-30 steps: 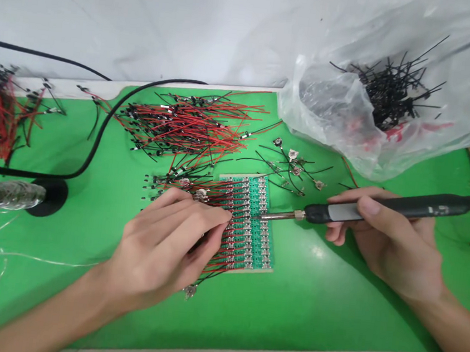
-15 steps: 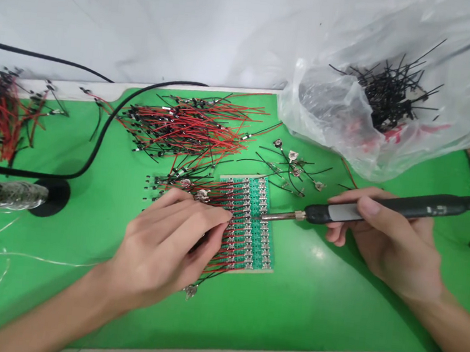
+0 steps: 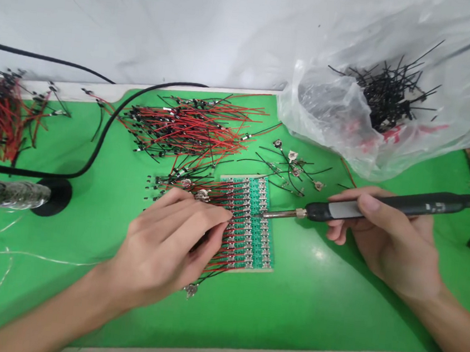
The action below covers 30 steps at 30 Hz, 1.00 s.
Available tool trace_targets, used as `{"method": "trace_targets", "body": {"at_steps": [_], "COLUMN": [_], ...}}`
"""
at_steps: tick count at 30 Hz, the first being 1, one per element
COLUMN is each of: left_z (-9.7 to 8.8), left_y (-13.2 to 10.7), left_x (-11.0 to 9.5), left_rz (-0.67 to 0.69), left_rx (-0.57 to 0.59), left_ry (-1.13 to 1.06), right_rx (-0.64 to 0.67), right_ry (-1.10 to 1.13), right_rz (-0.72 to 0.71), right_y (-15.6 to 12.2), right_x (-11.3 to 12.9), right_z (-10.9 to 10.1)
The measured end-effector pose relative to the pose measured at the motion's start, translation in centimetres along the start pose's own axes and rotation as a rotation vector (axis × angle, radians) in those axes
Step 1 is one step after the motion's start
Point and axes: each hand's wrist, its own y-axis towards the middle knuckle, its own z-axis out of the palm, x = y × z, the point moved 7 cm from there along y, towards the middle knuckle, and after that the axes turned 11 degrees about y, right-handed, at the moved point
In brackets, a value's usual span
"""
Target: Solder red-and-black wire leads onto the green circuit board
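My right hand [image 3: 396, 243] is closed around the black handle of a soldering iron [image 3: 366, 208]. The iron's metal tip points left and reaches over the green circuit board [image 3: 258, 240], between its columns of solder pads. At the board's left half my left hand [image 3: 173, 242] is closed in a pinch, its fingertips on a thin red wire [image 3: 239, 217]. Above and below that hand, rows of red and black wires run from the board's pads leftward. The palm covers the far ends of many of them.
Behind the board lies a heap of red and black wires [image 3: 190, 126]; another bundle [image 3: 0, 112] sits far left. A solder spool [image 3: 20, 196] and black cable [image 3: 99, 142] are on the left. A plastic bag [image 3: 329, 113] of black-wired parts stands back right, near loose parts [image 3: 296, 171].
The soldering iron's tip has shifted very slightly over the board. Both hands otherwise keep nearly the same position and grip.
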Motion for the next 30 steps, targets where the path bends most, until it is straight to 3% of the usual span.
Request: {"method": "trace_targets", "body": {"at_steps": [7, 12, 15, 18, 20, 23, 27, 30], "left_z": [0.0, -0.5, -0.7, -0.6, 0.5, 3.3, 6.1, 7.1], "left_y": [-0.1, 0.3, 1.5, 4.2, 6.0, 8.1, 9.8, 10.4], "left_x": [0.0, 1.4, 2.6, 2.7, 2.1, 1.2, 0.5, 0.2], "left_rz": [-0.015, -0.187, -0.254, -0.149, -0.015, 0.128, 0.187, 0.201], "left_rx": [0.005, 0.127, 0.19, 0.143, 0.162, 0.281, 0.386, 0.445], "left_ry": [-0.016, -0.093, -0.133, -0.11, -0.041, 0.001, -0.004, 0.024], "right_rx": [0.011, 0.033, 0.058, 0.097, 0.118, 0.135, 0.149, 0.158], "right_ry": [0.02, 0.046, 0.061, 0.061, 0.059, 0.05, 0.043, 0.049], "right_rz": [0.006, 0.001, 0.002, -0.005, -0.006, -0.005, -0.007, -0.001], "right_y": [0.1, 0.0, -0.3, -0.6, -0.8, -1.0, -1.3, -1.5], "right_x": [0.1, 0.5, 0.8, 1.1, 1.2, 1.2, 1.3, 1.3], "right_z": [0.2, 0.3, 0.3, 0.6, 0.7, 0.7, 0.6, 0.6]}}
